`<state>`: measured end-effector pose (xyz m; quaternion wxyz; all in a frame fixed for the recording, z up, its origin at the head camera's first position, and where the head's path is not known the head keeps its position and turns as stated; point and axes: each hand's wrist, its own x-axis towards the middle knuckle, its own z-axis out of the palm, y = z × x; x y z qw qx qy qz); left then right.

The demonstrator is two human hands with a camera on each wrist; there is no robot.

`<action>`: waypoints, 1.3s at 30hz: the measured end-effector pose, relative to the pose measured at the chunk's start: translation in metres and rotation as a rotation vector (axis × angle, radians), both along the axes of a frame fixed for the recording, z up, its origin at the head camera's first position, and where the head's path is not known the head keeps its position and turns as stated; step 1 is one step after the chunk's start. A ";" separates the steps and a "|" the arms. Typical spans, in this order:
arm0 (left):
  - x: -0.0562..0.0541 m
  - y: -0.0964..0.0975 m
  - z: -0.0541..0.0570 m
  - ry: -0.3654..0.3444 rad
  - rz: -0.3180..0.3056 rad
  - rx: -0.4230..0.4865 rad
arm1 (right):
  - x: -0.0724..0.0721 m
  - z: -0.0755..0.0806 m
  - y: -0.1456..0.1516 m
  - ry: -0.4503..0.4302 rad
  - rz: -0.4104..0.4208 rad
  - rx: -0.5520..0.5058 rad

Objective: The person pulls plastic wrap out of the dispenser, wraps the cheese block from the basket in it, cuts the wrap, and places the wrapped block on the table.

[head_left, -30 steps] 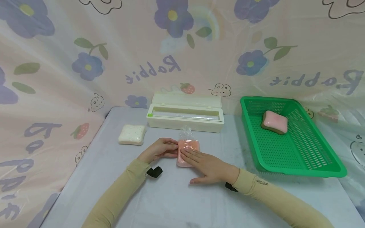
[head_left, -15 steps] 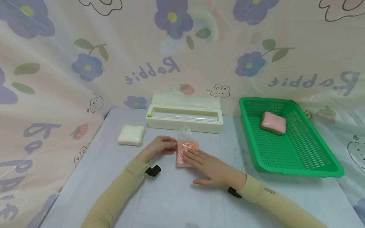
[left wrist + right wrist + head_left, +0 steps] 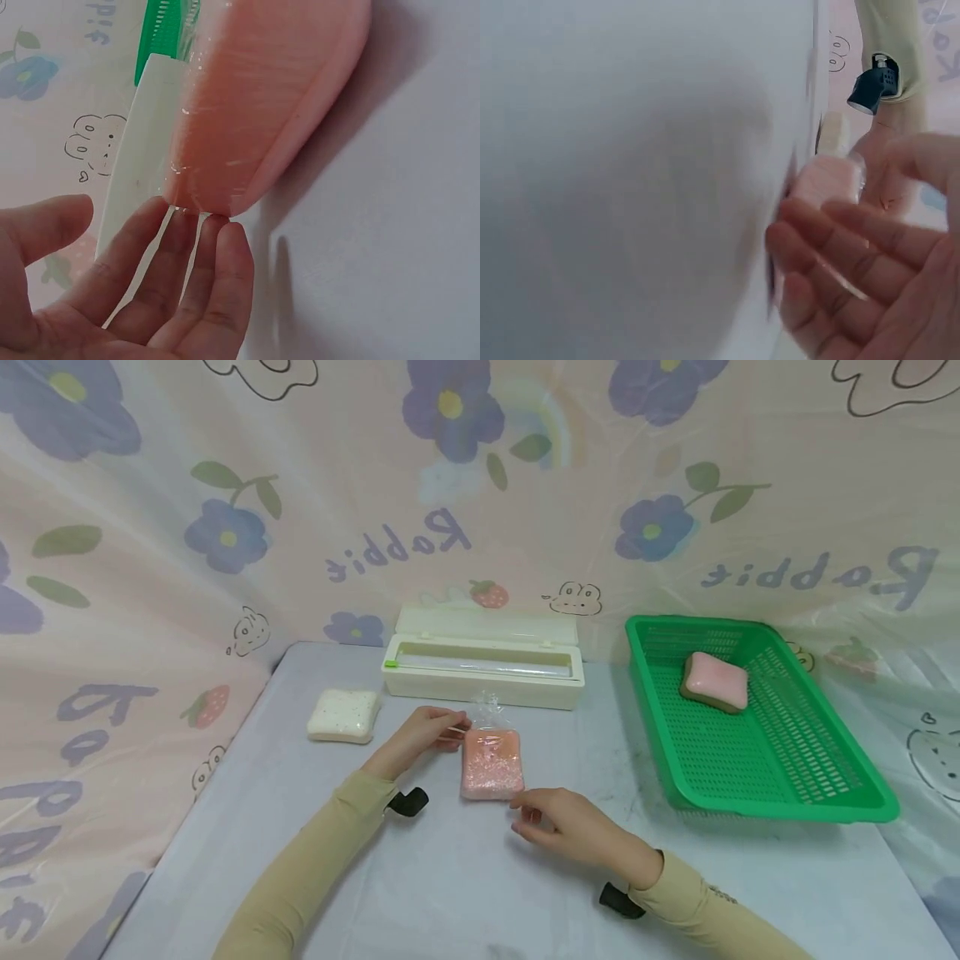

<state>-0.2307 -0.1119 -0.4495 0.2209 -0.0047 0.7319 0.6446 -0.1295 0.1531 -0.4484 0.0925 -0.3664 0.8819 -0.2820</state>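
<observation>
A pink, toast-shaped block (image 3: 492, 767) lies flat on the table, wrapped in clear film whose loose end bunches up at its far edge. At its upper left edge is my left hand (image 3: 429, 739); in the left wrist view the fingertips (image 3: 235, 234) touch the wrapped side, with the thumb held apart. My right hand (image 3: 577, 828) hovers by the block's near right corner, its fingers loosely bent and nothing held between them. In the right wrist view its fingers (image 3: 855, 262) overlap the pink block.
Behind the block stands a white film dispenser box (image 3: 483, 690), lid raised, with a film roll inside. A white speckled toast-shaped block (image 3: 344, 716) lies at left. To the right, a green basket (image 3: 780, 810) holds a pink-topped brown block (image 3: 716, 682). A printed curtain backs the table.
My right hand has lifted off the top of the block and drawn back toward its near right corner, fingers bending. The left hand has slid slightly up along the left edge.
</observation>
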 end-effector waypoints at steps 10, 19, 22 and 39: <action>0.033 -0.008 0.002 0.025 -0.001 0.020 | -0.020 -0.006 0.017 -0.159 -0.199 -0.149; 0.084 -0.008 0.004 0.063 -0.194 0.094 | -0.054 -0.007 0.018 -0.278 -0.385 -0.249; 0.095 -0.007 0.011 0.023 -0.290 0.122 | -0.066 -0.006 0.015 -0.358 -0.414 -0.291; 0.014 -0.021 0.050 0.061 -0.222 0.088 | -0.035 0.003 0.050 -0.536 -0.316 -0.367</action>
